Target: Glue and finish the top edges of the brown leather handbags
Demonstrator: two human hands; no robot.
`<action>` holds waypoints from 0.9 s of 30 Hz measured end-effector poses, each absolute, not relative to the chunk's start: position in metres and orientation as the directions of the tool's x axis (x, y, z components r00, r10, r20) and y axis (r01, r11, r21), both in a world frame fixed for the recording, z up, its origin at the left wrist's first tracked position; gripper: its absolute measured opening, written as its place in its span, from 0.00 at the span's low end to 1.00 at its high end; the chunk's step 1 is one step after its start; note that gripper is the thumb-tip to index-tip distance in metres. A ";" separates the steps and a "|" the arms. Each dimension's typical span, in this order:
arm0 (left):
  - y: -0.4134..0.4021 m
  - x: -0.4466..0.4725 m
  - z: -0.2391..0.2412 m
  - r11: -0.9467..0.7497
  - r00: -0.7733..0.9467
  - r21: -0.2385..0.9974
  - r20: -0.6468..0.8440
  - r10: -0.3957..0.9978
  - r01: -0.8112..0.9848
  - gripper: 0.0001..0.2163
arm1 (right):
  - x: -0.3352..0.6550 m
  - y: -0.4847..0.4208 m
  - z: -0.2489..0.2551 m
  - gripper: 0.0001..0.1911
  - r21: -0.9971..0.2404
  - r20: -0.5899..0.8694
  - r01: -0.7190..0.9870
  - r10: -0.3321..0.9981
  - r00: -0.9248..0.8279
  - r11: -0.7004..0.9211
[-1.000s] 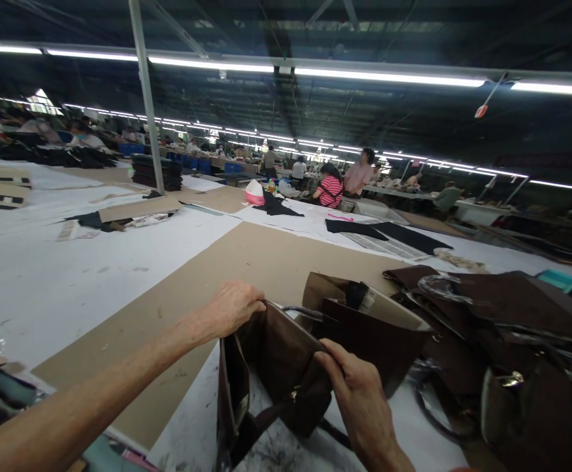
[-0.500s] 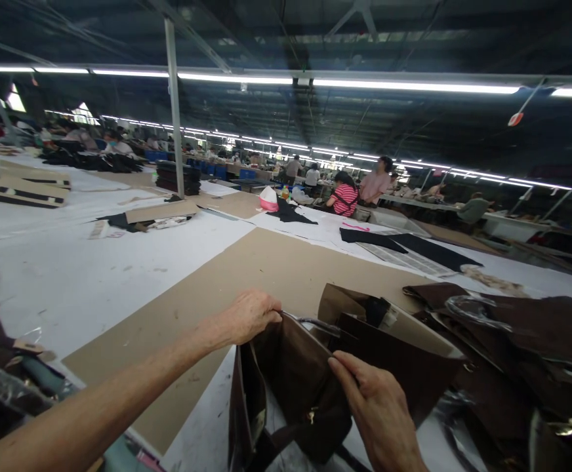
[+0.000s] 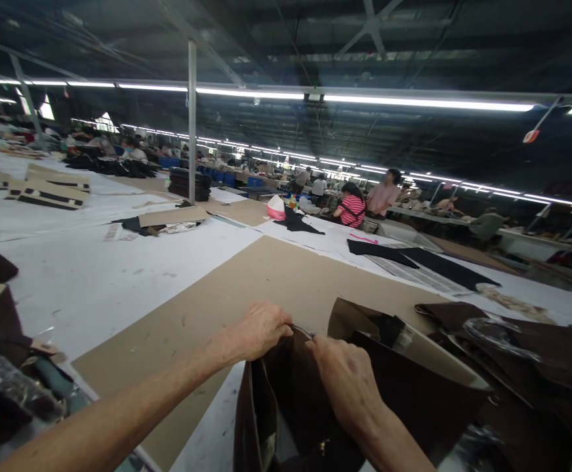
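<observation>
A dark brown bag (image 3: pixel 293 387) stands open-mouthed in front of me, with a small gold metal fitting low on its inner side. My left hand (image 3: pixel 264 328) pinches the far corner of the bag's top edge. Close beside it, my right hand (image 3: pixel 342 370) grips the same edge, fingers closed, and a short stretch of the rim shows between the two. Just right of my right hand is another brown bag (image 3: pixel 414 367) with a tan lining. My right forearm hides part of both bags.
More brown bags with plastic-wrapped handles (image 3: pixel 536 354) are heaped at the right. Brown and plastic-wrapped pieces (image 3: pixel 15 380) lie at the left edge. A tan board (image 3: pixel 207 308) covers part of the white table (image 3: pixel 119 275). Several people work farther back, one in a striped top (image 3: pixel 352 208).
My right hand has slid along the bag's edge toward my left hand. My left hand keeps its hold on the corner. The view has tilted slightly upward.
</observation>
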State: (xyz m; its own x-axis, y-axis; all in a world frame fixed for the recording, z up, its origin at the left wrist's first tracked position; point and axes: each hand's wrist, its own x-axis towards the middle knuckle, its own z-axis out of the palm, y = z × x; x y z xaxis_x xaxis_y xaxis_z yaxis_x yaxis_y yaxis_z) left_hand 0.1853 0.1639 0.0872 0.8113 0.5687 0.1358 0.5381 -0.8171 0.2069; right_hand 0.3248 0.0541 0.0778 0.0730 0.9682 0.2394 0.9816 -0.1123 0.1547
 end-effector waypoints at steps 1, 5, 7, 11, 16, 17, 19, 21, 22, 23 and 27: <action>0.164 0.186 0.086 -0.815 0.808 0.207 0.140 0.572 0.541 0.09 | 0.323 0.054 0.076 0.12 0.169 0.242 0.981 0.969 0.050 -0.093; 0.165 0.186 0.083 -0.815 0.805 0.210 0.154 0.573 0.540 0.10 | 0.322 0.056 0.070 0.10 0.208 0.248 0.977 0.969 -0.009 -0.044; 0.165 0.186 0.083 -0.817 0.807 0.212 0.154 0.569 0.536 0.10 | 0.323 0.056 0.068 0.10 0.207 0.245 0.978 0.969 -0.021 -0.031; 0.164 0.186 0.085 -0.821 0.816 0.225 0.142 0.561 0.525 0.11 | 0.329 0.056 0.067 0.12 0.160 0.228 0.987 0.973 -0.032 -0.005; 0.164 0.186 0.085 -0.824 0.821 0.250 0.147 0.552 0.509 0.11 | 0.329 0.054 0.070 0.15 0.108 0.214 0.993 0.977 0.016 -0.040; 0.164 0.186 0.084 -0.822 0.820 0.256 0.148 0.553 0.509 0.11 | 0.328 0.054 0.072 0.16 0.101 0.206 0.993 0.978 0.034 -0.056; 0.164 0.185 0.084 -0.817 0.817 0.270 0.148 0.558 0.509 0.11 | 0.324 0.057 0.078 0.17 0.079 0.185 0.993 0.980 0.072 -0.088; 0.164 0.183 0.085 -0.816 0.818 0.290 0.150 0.555 0.500 0.10 | 0.318 0.063 0.086 0.14 0.028 0.162 0.996 0.983 0.083 -0.089; 0.164 0.182 0.086 -0.815 0.820 0.303 0.152 0.553 0.494 0.09 | 0.315 0.067 0.090 0.10 -0.013 0.149 0.998 0.987 0.066 -0.065; 0.163 0.181 0.087 -0.814 0.821 0.317 0.153 0.551 0.487 0.09 | 0.312 0.073 0.094 0.05 -0.067 0.134 0.998 0.990 0.032 -0.024; 0.161 0.174 0.092 -0.791 0.810 0.367 0.143 0.568 0.490 0.08 | 0.307 0.094 0.103 0.18 -0.313 0.050 0.937 0.988 -0.148 0.156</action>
